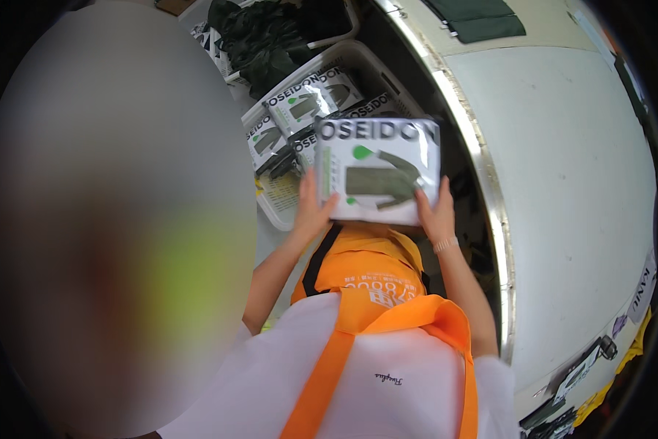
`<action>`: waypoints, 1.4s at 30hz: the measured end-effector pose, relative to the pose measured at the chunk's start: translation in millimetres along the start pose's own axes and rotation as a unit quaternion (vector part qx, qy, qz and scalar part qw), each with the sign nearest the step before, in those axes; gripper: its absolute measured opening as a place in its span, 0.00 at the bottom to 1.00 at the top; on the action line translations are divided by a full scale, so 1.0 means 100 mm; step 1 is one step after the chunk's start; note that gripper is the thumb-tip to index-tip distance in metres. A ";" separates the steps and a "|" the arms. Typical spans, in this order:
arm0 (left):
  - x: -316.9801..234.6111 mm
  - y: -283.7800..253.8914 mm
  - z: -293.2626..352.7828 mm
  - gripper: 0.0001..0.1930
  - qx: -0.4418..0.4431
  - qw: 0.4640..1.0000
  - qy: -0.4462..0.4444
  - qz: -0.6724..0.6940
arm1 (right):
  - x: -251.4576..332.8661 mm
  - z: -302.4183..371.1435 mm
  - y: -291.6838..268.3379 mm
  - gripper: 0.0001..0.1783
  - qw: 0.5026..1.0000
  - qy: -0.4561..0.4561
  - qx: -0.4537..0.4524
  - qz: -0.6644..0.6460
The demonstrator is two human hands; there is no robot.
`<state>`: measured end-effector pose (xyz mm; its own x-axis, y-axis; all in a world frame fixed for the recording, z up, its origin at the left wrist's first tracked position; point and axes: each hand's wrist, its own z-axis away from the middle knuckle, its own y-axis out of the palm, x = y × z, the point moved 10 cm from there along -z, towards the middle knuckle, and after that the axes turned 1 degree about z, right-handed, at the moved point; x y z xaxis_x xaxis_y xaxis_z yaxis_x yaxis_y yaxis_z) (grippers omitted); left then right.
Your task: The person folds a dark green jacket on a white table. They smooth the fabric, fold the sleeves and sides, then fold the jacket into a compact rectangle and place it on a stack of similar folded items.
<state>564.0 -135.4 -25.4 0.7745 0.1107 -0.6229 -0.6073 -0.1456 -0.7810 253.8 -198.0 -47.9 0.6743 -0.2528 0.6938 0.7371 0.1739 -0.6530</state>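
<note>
Between my two hands is a flat white plastic-wrapped package [380, 183] printed with a dark green long-sleeved garment and green spots. My left hand [313, 208] grips its left edge, thumb on the front. My right hand [437, 216] holds the lower right corner, with the thumb over the printed side. The package is raised in front of my body, above an orange apron [369, 256]. Just beyond it, a pale plastic bin [274, 201] holds several similar white packages [300, 106], partly covered by the one I hold.
A white worktable [556, 183] with a metal edge [483, 157] curves along the right. Folded dark green fabric [483, 18] lies at its far end. Another container with bunched dark cloth [259, 44] stands beyond the bin. A large blurred area hides the left side.
</note>
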 end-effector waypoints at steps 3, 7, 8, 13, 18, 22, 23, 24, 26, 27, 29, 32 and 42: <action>0.96 -0.08 0.21 0.42 0.043 0.876 -0.377 0.297 | 0.23 -0.24 0.79 0.43 0.989 0.084 0.097 0.075; 1.71 0.25 1.01 0.40 0.213 0.841 -0.449 0.215 | 0.36 0.02 1.05 0.34 0.997 0.025 0.076 -0.022; 1.80 0.44 1.11 0.39 0.274 0.851 -0.407 0.188 | 0.24 0.17 1.08 0.32 0.995 0.049 0.078 -0.041; 1.58 1.07 0.54 0.29 0.330 0.917 -0.113 0.193 | -0.96 1.26 1.17 0.24 0.973 0.215 0.071 -0.048; 0.21 1.23 0.16 0.25 0.406 0.890 -0.106 0.176 | -2.55 3.14 1.29 0.21 0.895 0.422 -0.099 -0.102; -0.84 2.01 0.61 0.24 0.502 0.859 0.073 0.063 | -3.37 4.76 1.67 0.19 0.778 0.513 -0.274 -0.240; -1.06 2.36 0.71 0.24 0.520 0.835 0.160 0.079 | -3.52 5.11 1.85 0.18 0.752 0.518 -0.311 -0.265; -1.44 2.56 1.04 0.24 0.526 0.818 0.211 0.091 | -3.69 5.48 2.00 0.17 0.739 0.532 -0.332 -0.247; -2.49 2.78 1.86 0.25 0.477 0.788 0.382 0.069 | -4.00 6.15 2.41 0.16 0.691 0.551 -0.339 -0.322; -3.01 2.84 2.33 0.26 0.420 0.763 0.490 0.039 | -4.13 6.48 2.61 0.16 0.648 0.572 -0.325 -0.383; -4.03 2.91 3.46 0.28 0.313 0.683 0.659 0.014 | -4.61 7.15 2.84 0.16 0.612 0.601 -0.309 -0.411; -4.96 3.35 4.68 0.32 0.224 0.659 0.718 0.000 | -5.44 7.98 3.22 0.14 0.598 0.614 -0.342 -0.384; -6.31 4.80 7.37 0.36 0.133 0.532 0.834 -0.055 | -8.36 10.05 2.74 0.17 0.484 0.665 -0.475 -0.312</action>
<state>-346.5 449.9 -40.9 -0.2476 -0.9554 0.1609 -0.3744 -0.0588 -0.9254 -63.2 1017.1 -501.8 -0.7577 -0.4742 0.4483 0.0005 -0.6875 -0.7262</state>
